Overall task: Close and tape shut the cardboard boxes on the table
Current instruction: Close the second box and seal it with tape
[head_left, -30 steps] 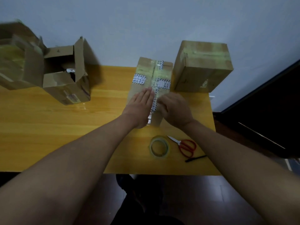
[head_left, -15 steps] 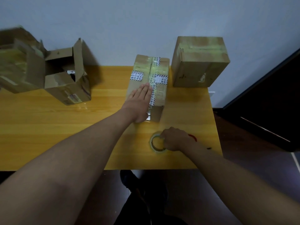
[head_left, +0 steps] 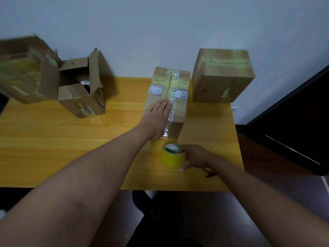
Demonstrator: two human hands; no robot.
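- Yellow tape roll point(head_left: 172, 155) is standing on edge on the table point(head_left: 53, 148), and I am gripping it with my right hand point(head_left: 195, 157), fingers curled into its core and thumb down the near side.
- I am pressing my left hand point(head_left: 158, 116) flat, fingers straight and together, on top of the middle box point(head_left: 169, 97), just left of its centre seam, which is carrying printed strips and clear tape.
- Judging from this, I am in the taping step for that box: flaps are down, one hand is pinning them, the other is fetching tape.
- Next, I reckon, I am needing to find the tape's free end, which I cannot see from here, and carry the roll up to the box's near face.
- Relative to my hands, the roll is sitting just in front of the box's near end, close beside my left wrist; box and roll are near but apart.
- Further off, the open box point(head_left: 80, 93) at the left is waiting with flaps up, and the sealed box point(head_left: 222, 75) is standing right of the middle one.
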